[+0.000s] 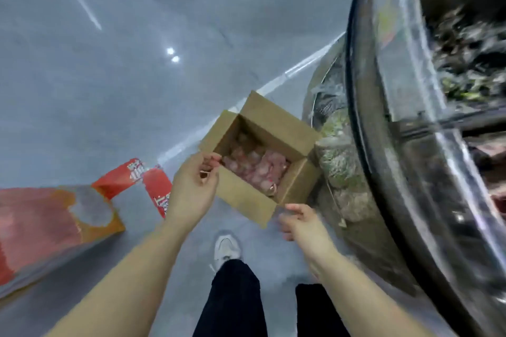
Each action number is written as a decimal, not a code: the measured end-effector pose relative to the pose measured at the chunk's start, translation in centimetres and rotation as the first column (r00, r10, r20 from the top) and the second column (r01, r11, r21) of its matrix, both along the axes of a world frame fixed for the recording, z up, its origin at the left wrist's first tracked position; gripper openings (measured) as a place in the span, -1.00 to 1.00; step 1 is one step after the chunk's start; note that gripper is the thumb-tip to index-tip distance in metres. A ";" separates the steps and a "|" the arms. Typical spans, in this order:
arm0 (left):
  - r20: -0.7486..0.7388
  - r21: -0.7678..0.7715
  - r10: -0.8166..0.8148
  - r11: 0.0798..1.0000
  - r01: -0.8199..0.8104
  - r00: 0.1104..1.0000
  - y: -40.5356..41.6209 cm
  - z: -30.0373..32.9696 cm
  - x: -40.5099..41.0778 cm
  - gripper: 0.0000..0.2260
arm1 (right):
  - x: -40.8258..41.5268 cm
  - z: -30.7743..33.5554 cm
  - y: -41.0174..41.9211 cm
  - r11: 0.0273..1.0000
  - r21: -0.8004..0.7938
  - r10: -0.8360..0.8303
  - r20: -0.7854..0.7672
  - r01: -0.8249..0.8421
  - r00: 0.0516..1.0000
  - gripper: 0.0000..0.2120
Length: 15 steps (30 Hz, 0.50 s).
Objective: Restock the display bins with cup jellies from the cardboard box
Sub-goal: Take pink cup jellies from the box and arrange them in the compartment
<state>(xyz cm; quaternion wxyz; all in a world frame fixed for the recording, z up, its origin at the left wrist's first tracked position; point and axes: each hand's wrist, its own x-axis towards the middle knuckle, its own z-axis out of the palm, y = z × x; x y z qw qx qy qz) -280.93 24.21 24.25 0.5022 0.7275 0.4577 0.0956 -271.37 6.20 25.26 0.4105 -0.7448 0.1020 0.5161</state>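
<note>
An open brown cardboard box sits in front of me with its flaps up. Pink cup jellies fill its bottom. My left hand is at the box's left corner, its thumb and fingers curled around the near rim. My right hand is at the box's near right corner, fingers loosely curled and fingertips touching the cardboard edge. The round clear display bins curve along the right side, blurred, with dark and green packets inside.
An orange and red carton lies on the grey floor to the left, with a red printed flap behind my left hand. My white shoe and dark trouser legs are below the box. Bagged greenish goods sit beside the box.
</note>
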 end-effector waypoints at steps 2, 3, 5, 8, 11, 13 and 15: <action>-0.108 0.053 -0.126 0.990 0.132 0.986 2.7 -6.7 0.0 -0.73 | 1.1 -8.2 0.7 0.990 -0.138 0.010 0.052 -0.003 0.999 -0.73; -0.174 0.093 -0.199 0.972 0.217 0.964 3.9 -9.9 0.1 -0.73 | 1.7 -12.2 0.7 0.979 -0.206 0.034 0.102 -0.013 0.994 -0.68; -0.283 0.156 -0.313 0.918 0.366 0.906 6.4 -15.9 0.8 -0.66 | 3.2 -18.8 0.8 0.953 -0.302 0.098 0.187 -0.038 0.977 -0.48; -0.376 0.155 -0.398 0.864 0.480 0.837 8.2 -22.6 2.4 -0.54 | 4.6 -25.4 1.1 0.895 -0.440 0.192 0.234 -0.072 0.953 -0.41; -0.435 0.193 -0.432 0.812 0.550 0.790 8.0 -27.0 4.7 -0.43 | 5.4 -29.3 1.0 0.902 -0.427 0.197 0.260 -0.071 0.945 -0.59; -0.486 0.246 -0.377 0.807 0.537 0.788 7.8 -28.0 5.9 -0.37 | 5.5 -30.3 0.7 0.915 -0.398 0.190 0.268 -0.071 0.945 -0.69; -0.527 0.273 -0.325 0.810 0.519 0.785 7.9 -27.9 6.1 -0.33 | 5.4 -30.4 0.2 0.932 -0.360 0.158 0.291 -0.045 0.944 -0.74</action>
